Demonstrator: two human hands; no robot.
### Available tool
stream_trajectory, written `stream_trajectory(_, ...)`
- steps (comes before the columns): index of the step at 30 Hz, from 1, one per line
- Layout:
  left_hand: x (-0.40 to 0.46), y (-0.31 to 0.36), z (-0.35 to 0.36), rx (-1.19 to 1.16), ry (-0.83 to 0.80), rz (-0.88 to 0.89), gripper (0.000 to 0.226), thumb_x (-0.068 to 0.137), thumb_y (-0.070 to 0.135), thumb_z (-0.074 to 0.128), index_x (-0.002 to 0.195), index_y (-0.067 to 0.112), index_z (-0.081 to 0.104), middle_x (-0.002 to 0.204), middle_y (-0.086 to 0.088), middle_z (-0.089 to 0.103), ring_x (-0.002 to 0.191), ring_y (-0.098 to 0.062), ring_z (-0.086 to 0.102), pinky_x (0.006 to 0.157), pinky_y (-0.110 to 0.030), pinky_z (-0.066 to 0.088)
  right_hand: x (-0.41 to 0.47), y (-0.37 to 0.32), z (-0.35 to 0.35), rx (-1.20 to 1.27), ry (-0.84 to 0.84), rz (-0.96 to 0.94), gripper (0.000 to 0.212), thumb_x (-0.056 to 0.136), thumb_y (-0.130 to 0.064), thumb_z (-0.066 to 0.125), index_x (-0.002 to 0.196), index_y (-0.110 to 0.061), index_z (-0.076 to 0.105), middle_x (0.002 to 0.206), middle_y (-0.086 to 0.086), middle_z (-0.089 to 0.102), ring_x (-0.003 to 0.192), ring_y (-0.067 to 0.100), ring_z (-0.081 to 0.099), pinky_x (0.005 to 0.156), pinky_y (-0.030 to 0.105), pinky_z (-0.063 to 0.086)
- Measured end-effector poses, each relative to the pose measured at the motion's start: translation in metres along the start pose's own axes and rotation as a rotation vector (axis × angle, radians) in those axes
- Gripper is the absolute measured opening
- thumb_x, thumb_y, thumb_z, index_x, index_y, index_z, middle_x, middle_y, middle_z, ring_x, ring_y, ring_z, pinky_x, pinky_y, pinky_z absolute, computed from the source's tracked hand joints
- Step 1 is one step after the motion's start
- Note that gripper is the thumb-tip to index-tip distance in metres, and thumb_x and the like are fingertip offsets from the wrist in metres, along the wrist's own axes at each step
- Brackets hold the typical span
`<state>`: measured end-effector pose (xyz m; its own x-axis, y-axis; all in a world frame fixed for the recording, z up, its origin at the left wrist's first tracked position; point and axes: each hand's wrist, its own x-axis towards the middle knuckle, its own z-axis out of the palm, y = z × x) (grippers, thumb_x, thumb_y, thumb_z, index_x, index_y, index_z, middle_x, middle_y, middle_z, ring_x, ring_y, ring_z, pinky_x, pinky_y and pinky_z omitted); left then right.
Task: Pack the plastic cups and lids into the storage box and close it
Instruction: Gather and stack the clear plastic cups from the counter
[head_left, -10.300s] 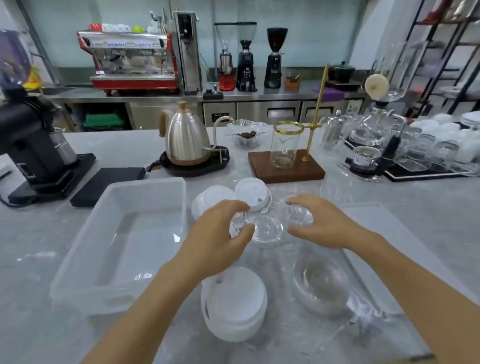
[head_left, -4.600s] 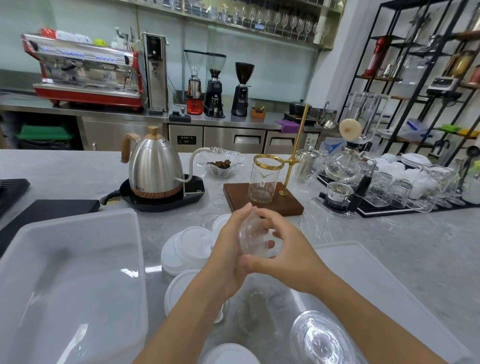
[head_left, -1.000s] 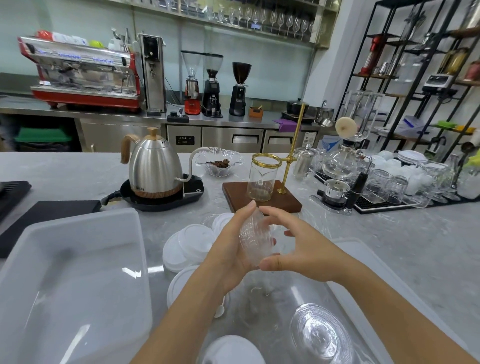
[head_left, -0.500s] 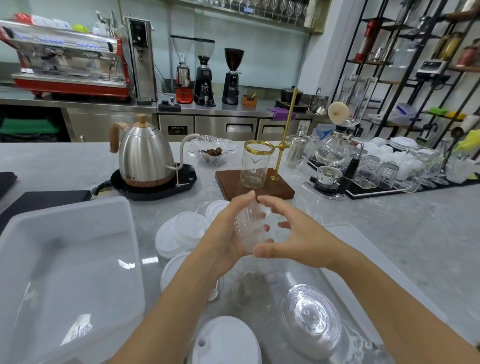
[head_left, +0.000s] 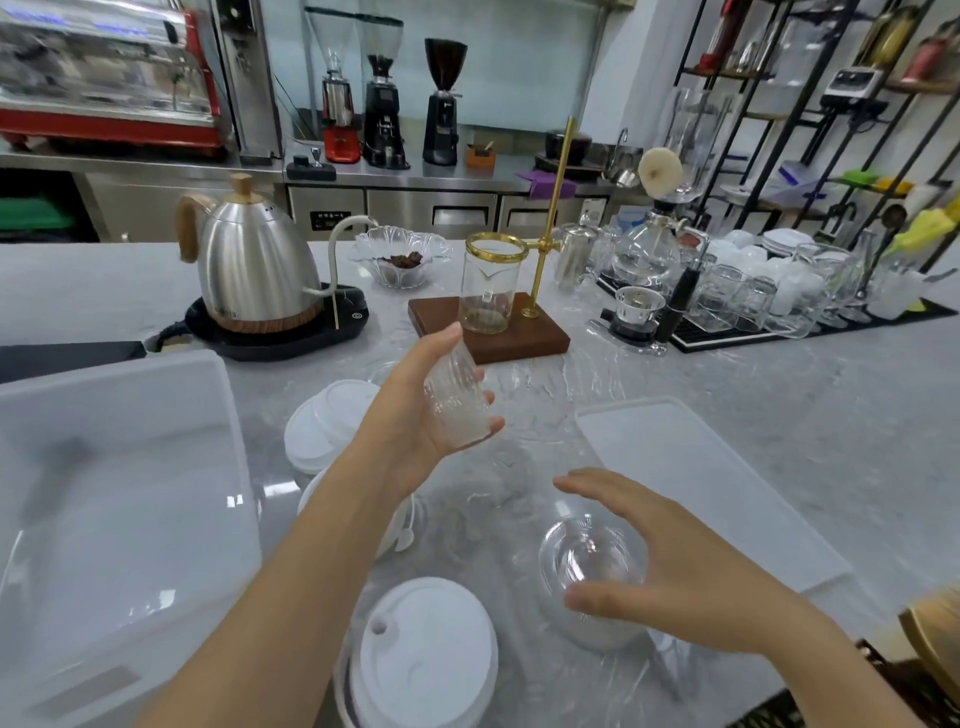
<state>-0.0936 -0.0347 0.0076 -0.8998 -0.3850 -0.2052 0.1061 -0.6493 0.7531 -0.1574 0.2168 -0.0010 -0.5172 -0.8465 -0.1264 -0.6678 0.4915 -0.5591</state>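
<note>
Clear cups (head_left: 457, 402) gripped by left hand (head_left: 415, 415); right hand (head_left: 670, 566) spread open; storage box (head_left: 119, 499) beside them unpacked.

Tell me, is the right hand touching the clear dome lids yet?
Cannot tell. In the head view the right hand curls open over the clear dome lids, hiding any contact or gap.

We see a grey marbled tabletop (head_left: 779, 395). On it lie an open storage box (head_left: 119, 499) at left, its flat lid (head_left: 701, 483) at right, white cup lids (head_left: 332, 421) between them, a kettle on its base (head_left: 260, 270), and a wooden dripper stand (head_left: 498, 327).
</note>
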Motion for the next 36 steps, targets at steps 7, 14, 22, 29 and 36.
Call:
stream_trajectory(7, 0.002, -0.002, -0.003, 0.011, 0.016, -0.004, 0.055, 0.074, 0.041, 0.076, 0.122, 0.017, 0.062, 0.113, -0.016, 0.058, 0.098, -0.033, 0.059, 0.093, -0.059, 0.053, -0.012, 0.002, 0.009, -0.091, -0.066, 0.045, 0.089, 0.067, -0.075, 0.071, 0.14, -0.067, 0.02, 0.151, -0.044, 0.01, 0.142, -0.015, 0.016, 0.114, 0.012, 0.017)
stream_trajectory(14, 0.002, -0.002, -0.003, 0.025, 0.022, -0.005, 0.061, 0.073, 0.041, 0.077, 0.127, 0.017, 0.06, 0.114, -0.017, 0.058, 0.098, -0.033, 0.058, 0.091, -0.058, 0.054, -0.01, -0.003, 0.012, -0.171, -0.104, 0.048, 0.113, 0.068, -0.07, 0.076, 0.153, -0.052, 0.004, 0.134, -0.048, 0.01, 0.132, -0.015, 0.017, 0.108, 0.01, 0.015)
stream_trajectory(22, 0.002, -0.001, -0.003, 0.033, 0.026, -0.01, 0.068, 0.069, 0.041, 0.078, 0.13, 0.017, 0.059, 0.115, -0.017, 0.058, 0.099, -0.033, 0.058, 0.09, -0.057, 0.055, -0.003, -0.005, 0.021, -0.268, -0.085, 0.028, 0.113, 0.071, -0.061, 0.075, 0.156, -0.046, 0.001, 0.142, -0.022, 0.029, 0.13, 0.001, 0.028, 0.107, 0.014, 0.025)
stream_trajectory(29, 0.001, 0.001, -0.005, 0.038, 0.017, -0.004, 0.074, 0.069, 0.042, 0.078, 0.135, 0.016, 0.056, 0.113, -0.015, 0.06, 0.097, -0.033, 0.06, 0.095, -0.059, 0.052, 0.001, 0.002, 0.024, -0.161, 0.007, 0.034, 0.105, 0.065, -0.053, 0.076, 0.15, -0.054, 0.014, 0.124, -0.034, 0.035, 0.118, -0.01, 0.036, 0.101, 0.01, 0.033)
stream_trajectory(36, -0.002, 0.006, 0.0, -0.006, 0.035, 0.099, 0.049, 0.069, 0.042, 0.08, 0.109, 0.017, 0.068, 0.107, -0.013, 0.06, 0.096, -0.031, 0.058, 0.086, -0.051, 0.056, 0.044, -0.024, -0.03, 0.19, 0.217, -0.146, 0.097, 0.053, -0.059, 0.081, 0.137, -0.067, 0.033, 0.134, -0.036, 0.047, 0.124, -0.02, 0.043, 0.1, 0.012, 0.04)
